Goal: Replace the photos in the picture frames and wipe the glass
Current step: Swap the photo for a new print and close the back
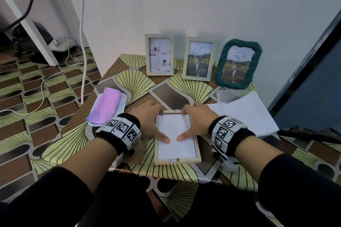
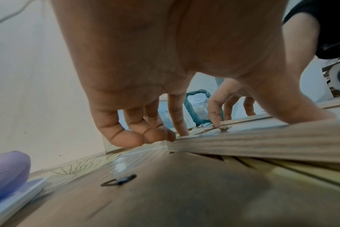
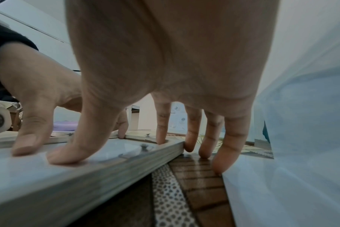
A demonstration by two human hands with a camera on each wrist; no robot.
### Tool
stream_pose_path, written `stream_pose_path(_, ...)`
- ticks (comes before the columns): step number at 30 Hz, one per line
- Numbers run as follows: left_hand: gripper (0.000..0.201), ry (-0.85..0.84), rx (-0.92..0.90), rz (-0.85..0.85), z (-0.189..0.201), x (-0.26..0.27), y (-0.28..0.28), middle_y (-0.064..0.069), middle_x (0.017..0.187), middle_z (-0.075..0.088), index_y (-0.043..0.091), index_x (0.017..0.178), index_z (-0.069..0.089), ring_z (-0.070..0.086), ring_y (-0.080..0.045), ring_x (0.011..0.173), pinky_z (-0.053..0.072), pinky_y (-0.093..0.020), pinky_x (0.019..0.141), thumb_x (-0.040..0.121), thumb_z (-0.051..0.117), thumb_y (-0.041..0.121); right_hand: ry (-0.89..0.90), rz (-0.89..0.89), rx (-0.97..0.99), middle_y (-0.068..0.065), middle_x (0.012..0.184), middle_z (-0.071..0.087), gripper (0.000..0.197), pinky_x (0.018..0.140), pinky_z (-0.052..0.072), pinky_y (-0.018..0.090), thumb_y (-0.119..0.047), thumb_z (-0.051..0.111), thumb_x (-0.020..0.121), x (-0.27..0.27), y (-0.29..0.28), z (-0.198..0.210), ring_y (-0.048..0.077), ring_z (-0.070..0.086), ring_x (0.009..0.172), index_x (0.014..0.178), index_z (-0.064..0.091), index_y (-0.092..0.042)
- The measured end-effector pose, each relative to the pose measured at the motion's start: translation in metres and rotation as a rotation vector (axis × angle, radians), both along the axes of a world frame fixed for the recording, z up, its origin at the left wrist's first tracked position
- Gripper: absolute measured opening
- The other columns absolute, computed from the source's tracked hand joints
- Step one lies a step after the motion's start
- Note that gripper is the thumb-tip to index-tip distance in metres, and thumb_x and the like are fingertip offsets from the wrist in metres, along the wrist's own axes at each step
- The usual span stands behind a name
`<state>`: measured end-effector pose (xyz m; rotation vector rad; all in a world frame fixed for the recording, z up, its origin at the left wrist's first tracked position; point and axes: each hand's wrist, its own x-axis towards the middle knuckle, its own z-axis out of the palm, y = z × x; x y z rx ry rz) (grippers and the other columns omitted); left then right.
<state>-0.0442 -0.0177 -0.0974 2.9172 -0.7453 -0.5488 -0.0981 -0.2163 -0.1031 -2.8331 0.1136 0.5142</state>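
A light wooden picture frame [image 1: 197, 150] lies face down on the table in front of me, with a white sheet [image 1: 175, 145] set in its back. My left hand [image 1: 158, 125] and right hand [image 1: 188, 125] rest on it from either side. Both thumbs press flat on the sheet and both index fingertips touch the frame's far edge. In the right wrist view my other fingers [image 3: 225, 145] stand on the tablecloth beside the frame [image 3: 87, 176]. The brown backing board [image 2: 165, 192], with its hanger ring, lies under my left wrist. A purple cloth [image 1: 107, 107] lies on a white tray.
Three framed photos lean on the wall at the back: a pale one [image 1: 159, 54], a cat photo [image 1: 199, 59] and a green wicker frame [image 1: 238, 64]. Loose white papers [image 1: 249, 112] lie right of the frame. Cables run over the floor at the left.
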Motion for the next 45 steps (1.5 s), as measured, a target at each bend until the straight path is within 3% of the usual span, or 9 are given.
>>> stream_pose_path(4,0.104,-0.008,0.032,-0.014,0.0,0.002,-0.002,0.013,0.099,0.043,0.038,0.112,0.043,0.047,-0.014,0.096,0.049,-0.037,0.085,0.023,0.064,0.086,-0.008,0.002,-0.007,-0.001,0.114,0.038,0.091,0.095,0.044,0.045,-0.069,0.084,0.046,0.002,0.0,0.0,0.027,0.04,0.118,0.119,0.044,-0.034)
stream_pose_path(8,0.1,-0.003,0.007,-0.024,-0.003,0.004,-0.001,0.012,0.104,0.046,0.037,0.11,0.042,0.048,-0.012,0.094,0.044,-0.032,0.076,0.027,0.072,0.083,-0.014,0.002,-0.006,-0.003,0.11,0.037,0.091,0.093,0.044,0.044,-0.069,0.085,0.045,0.004,0.0,-0.001,0.027,0.039,0.117,0.118,0.043,-0.034)
stream_pose_path(20,0.093,-0.013,-0.003,-0.047,-0.006,0.01,-0.003,0.011,0.102,0.045,0.033,0.106,0.043,0.046,-0.014,0.097,0.045,-0.033,0.081,0.032,0.077,0.08,-0.027,-0.03,0.06,-0.003,0.111,0.038,0.089,0.096,0.041,0.044,-0.068,0.087,0.042,0.007,-0.005,-0.005,0.027,0.035,0.119,0.114,0.045,-0.036)
stream_pose_path(25,0.089,-0.009,-0.006,-0.054,-0.006,0.01,-0.004,0.017,0.093,0.039,0.034,0.103,0.045,0.043,-0.012,0.092,0.036,-0.029,0.071,0.033,0.078,0.079,-0.036,-0.038,0.064,-0.004,0.111,0.037,0.089,0.095,0.039,0.044,-0.065,0.088,0.041,0.008,-0.004,-0.007,0.028,0.034,0.12,0.112,0.043,-0.036)
stream_pose_path(32,0.094,-0.06,-0.026,-0.102,-0.008,0.007,-0.002,0.014,0.099,0.039,0.035,0.114,0.047,0.043,-0.011,0.096,0.038,-0.029,0.078,0.037,0.074,0.081,-0.038,-0.052,0.08,-0.001,0.116,0.039,0.087,0.097,0.04,0.045,-0.063,0.089,0.043,0.01,-0.003,-0.007,0.026,0.034,0.118,0.111,0.043,-0.035)
stream_pose_path(37,0.091,-0.042,-0.024,-0.073,-0.007,0.006,-0.005,0.009,0.108,0.046,0.034,0.111,0.047,0.048,-0.013,0.101,0.045,-0.036,0.086,0.039,0.067,0.086,-0.035,-0.041,0.083,-0.001,0.118,0.039,0.089,0.097,0.042,0.045,-0.06,0.091,0.042,0.011,-0.001,-0.006,0.024,0.033,0.115,0.112,0.042,-0.033)
stream_pose_path(45,0.079,-0.044,-0.03,-0.08,-0.005,0.01,-0.01,0.007,0.109,0.047,0.03,0.107,0.047,0.048,-0.015,0.101,0.046,-0.039,0.091,0.049,0.076,0.075,-0.032,-0.041,0.101,-0.001,0.113,0.039,0.089,0.094,0.043,0.046,-0.059,0.092,0.04,0.011,0.0,-0.004,0.023,0.032,0.109,0.106,0.039,-0.031)
